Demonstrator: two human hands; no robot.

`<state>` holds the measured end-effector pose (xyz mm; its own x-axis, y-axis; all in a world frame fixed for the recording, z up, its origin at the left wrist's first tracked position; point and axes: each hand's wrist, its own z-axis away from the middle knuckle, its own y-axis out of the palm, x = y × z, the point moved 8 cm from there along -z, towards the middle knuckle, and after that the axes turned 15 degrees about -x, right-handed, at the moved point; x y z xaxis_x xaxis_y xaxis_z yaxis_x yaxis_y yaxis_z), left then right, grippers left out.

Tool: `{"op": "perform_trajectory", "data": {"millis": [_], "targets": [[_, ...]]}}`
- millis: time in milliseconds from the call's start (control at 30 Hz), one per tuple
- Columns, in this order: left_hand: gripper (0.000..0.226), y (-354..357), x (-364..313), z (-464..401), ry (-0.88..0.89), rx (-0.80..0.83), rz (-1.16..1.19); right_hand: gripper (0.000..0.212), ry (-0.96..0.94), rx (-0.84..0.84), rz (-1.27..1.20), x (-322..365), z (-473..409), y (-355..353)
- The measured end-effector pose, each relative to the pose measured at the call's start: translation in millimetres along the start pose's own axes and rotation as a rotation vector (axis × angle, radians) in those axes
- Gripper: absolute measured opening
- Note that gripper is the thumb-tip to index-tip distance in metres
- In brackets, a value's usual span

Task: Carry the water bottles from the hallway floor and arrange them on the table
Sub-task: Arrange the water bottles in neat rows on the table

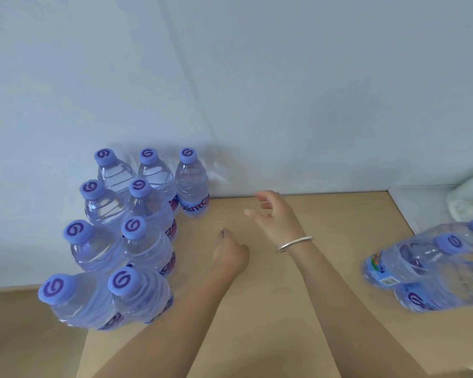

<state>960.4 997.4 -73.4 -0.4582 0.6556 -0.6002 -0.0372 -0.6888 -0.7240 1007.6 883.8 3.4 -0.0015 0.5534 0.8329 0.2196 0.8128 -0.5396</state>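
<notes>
- Nearest bottles (141, 294) stand at the table (257, 309) left edge; a forearm sweeping left could topple them, judging by the tight spacing.
- Left hand (230, 255) hovers with fingers curled, holding nothing, just right of the upright group (137, 227).
- Right hand (275, 215) hangs open, fingers loosely spread, empty, beyond the left hand.
- Wrapped bottles (432, 266) lean at the right edge, well apart from both hands; they may slide off.
- Far row (191, 181) stands against the wall.

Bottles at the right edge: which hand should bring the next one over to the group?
Right hand, probably: it's open, empty and on the side of the lying bottles. Left hand is curled nearer the standing group.
</notes>
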Motion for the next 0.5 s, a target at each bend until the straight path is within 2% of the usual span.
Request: {"op": "perform_trajectory", "data": {"millis": [167, 200, 300, 367, 433, 500], "targets": [[0.062, 42, -44, 42, 0.183, 0.148, 0.011, 0.033, 0.086, -0.248, 0.04, -48, 49, -101], [0.062, 51, -52, 51, 0.218, 0.185, 0.019, 0.032, 0.083, -0.365, 0.044, -52, 57, -124], [0.063, 78, -72, 77, 0.3, 0.285, 0.02, 0.035, 0.065, -0.854, 0.088, -55, 89, -199], [0.064, 90, -83, 94, 0.333, 0.331, 0.029, 0.044, 0.089, -1.049, 0.091, -61, 104, -233], [0.065, 100, -90, 107, 0.35, 0.374, 0.049, 0.06, 0.164, -1.064, 0.111, -74, 101, -250], [0.067, 104, -94, 116, 0.362, 0.405, 0.06, 0.068, 0.258, -0.981, 0.101, -91, 88, -255]]}}
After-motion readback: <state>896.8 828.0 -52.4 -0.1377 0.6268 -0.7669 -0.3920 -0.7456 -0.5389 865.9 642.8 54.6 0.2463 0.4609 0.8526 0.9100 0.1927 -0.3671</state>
